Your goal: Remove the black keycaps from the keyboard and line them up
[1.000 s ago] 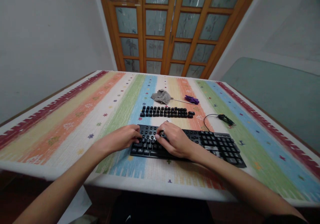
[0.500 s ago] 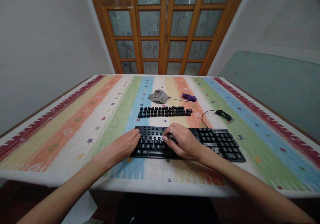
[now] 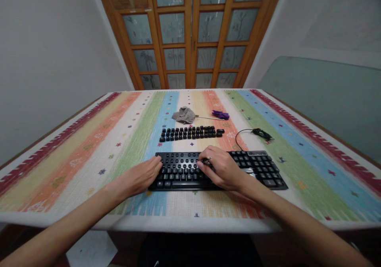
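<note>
A black keyboard [image 3: 184,184] lies on the striped tablecloth in front of me. Its lower rows carry keycaps, while its upper left rows show small bare key posts. My left hand [image 3: 149,173] is closed around the keyboard's left edge. Over the middle of the keyboard, my right hand [image 3: 222,167] is closed, thumb and fingers pinched together at the bare rows. Something small and dark shows between those fingers, too hidden to name. Beyond the keyboard, loose black keycaps [image 3: 189,133] stand in rows on the cloth.
Behind the loose keycaps lie a crumpled grey cloth [image 3: 183,115], a thin rod [image 3: 208,118] and a purple cloth [image 3: 220,114]. A bundled cable [image 3: 262,133] runs from the keyboard's back edge. The tablecloth [image 3: 74,163] covers the table to its front edge.
My right hand has shifted a little to the right along the keyboard, still pinched. My left hand stays at the left edge. The whole view has swung slightly.
</note>
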`<state>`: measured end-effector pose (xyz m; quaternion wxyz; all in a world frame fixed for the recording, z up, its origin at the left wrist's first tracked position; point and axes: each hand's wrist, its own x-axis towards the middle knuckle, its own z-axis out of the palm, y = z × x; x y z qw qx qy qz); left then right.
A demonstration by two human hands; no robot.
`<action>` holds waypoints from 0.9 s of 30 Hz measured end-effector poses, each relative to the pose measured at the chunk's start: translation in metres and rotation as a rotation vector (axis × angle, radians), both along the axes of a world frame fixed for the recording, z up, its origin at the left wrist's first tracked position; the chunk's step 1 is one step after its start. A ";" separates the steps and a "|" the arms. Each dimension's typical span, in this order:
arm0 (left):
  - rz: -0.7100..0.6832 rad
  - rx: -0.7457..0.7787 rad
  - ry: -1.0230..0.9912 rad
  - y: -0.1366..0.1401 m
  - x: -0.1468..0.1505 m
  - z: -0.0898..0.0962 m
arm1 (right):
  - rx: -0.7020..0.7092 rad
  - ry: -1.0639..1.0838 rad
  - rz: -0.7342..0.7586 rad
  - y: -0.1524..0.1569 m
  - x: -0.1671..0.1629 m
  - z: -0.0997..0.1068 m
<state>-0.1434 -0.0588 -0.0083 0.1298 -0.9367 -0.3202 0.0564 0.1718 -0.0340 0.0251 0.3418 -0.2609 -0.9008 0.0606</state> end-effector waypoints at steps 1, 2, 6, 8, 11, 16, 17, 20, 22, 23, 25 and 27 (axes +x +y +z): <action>-0.018 -0.001 0.005 -0.002 -0.002 -0.001 | -0.003 0.007 0.002 0.000 0.001 0.000; -0.036 -0.003 0.006 -0.004 -0.005 -0.001 | -0.008 0.011 0.006 0.000 0.002 0.001; -0.065 -0.031 -0.054 -0.007 -0.007 -0.001 | -0.027 0.019 0.020 0.000 0.005 0.002; -0.036 -0.081 -0.097 -0.004 -0.003 0.000 | -0.030 0.021 0.022 0.001 0.005 0.001; 0.020 -0.169 -0.165 0.001 0.004 0.005 | -0.028 0.023 0.027 0.001 0.005 -0.001; 0.058 -0.368 -0.262 0.003 0.002 0.023 | -0.029 0.025 0.022 0.001 0.007 -0.002; 0.063 -0.405 -0.285 0.003 0.000 0.026 | -0.028 0.026 0.022 0.001 0.007 -0.002; 0.083 -0.469 -0.367 0.004 -0.003 0.031 | -0.027 0.026 0.022 0.001 0.008 -0.002; 0.103 -0.497 -0.408 0.006 -0.003 0.033 | -0.030 0.023 0.020 0.000 0.008 -0.003; 0.119 -0.506 -0.422 0.007 -0.002 0.035 | -0.035 0.017 0.019 0.000 0.008 -0.003; 0.145 -0.521 -0.435 0.008 0.002 0.038 | -0.042 0.007 0.022 0.000 0.008 -0.004; 0.154 -0.524 -0.422 0.009 0.006 0.041 | -0.040 0.002 0.026 0.000 0.008 -0.004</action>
